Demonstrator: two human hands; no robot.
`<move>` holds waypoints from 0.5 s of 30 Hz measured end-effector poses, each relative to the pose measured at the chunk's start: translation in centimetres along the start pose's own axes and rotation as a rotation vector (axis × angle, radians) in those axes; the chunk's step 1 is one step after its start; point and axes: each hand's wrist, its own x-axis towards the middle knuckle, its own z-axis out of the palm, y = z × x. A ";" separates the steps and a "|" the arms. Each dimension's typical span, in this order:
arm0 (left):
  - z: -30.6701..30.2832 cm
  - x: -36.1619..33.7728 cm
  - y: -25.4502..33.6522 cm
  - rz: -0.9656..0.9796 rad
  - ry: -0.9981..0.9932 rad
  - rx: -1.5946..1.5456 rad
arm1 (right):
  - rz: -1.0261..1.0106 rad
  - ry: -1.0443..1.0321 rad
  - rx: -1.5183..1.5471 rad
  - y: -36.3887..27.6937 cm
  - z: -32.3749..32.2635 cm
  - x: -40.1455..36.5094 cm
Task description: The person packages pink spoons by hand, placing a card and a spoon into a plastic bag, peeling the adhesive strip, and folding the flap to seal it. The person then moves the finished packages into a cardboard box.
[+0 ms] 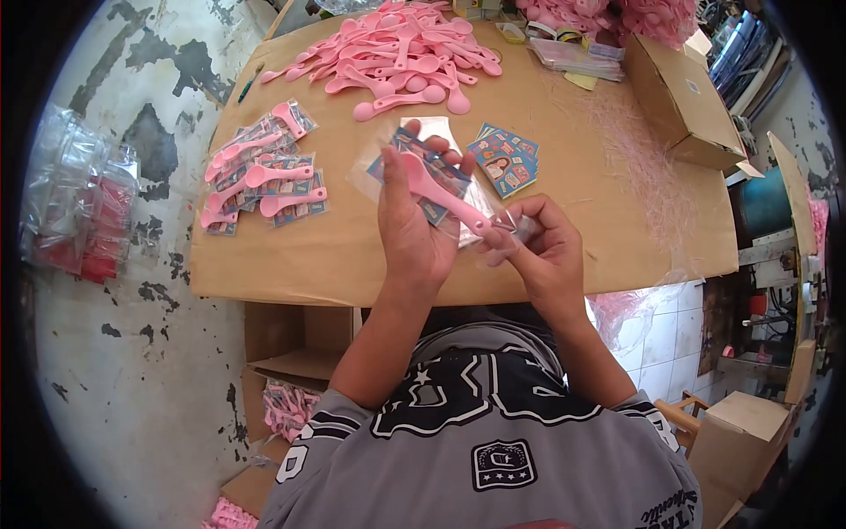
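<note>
A pink measuring spoon [451,201] lies slanted over a blue printed card [448,174] in a clear plastic bag, its bowl toward the upper left. My left hand [412,234] is closed around the bag, thumb over the bowl end. At the handle end, my right hand [548,254] pinches the crinkled plastic edge of the bag [522,227]. Just behind my hands is a fanned stack of blue cards [507,166]. Clear bags [429,127] lie partly hidden beneath my left hand.
A large heap of pink spoons [397,53] covers the table's far side. Bagged spoons with cards [264,174] are piled at left. A cardboard box [683,106] stands at the right edge, near pink shreds [639,159]. Tape rolls [539,31] and plastic sleeves [577,60] sit at the back.
</note>
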 end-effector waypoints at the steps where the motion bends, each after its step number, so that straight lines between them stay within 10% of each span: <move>1: 0.3 -0.5 0.0 -0.030 0.005 0.003 | -0.032 0.028 -0.071 0.3 0.1 0.3; 8: -1.5 -1.9 0.9 -0.202 -0.031 -0.019 | -0.225 0.057 -0.313 1.7 1.1 1.4; 11: -1.6 -1.4 1.7 -0.275 -0.034 -0.069 | -0.638 0.008 -0.712 1.0 1.3 1.9; 15: -2.6 0.1 3.1 -0.316 -0.026 -0.120 | -0.708 -0.356 -0.678 -1.3 -1.0 2.6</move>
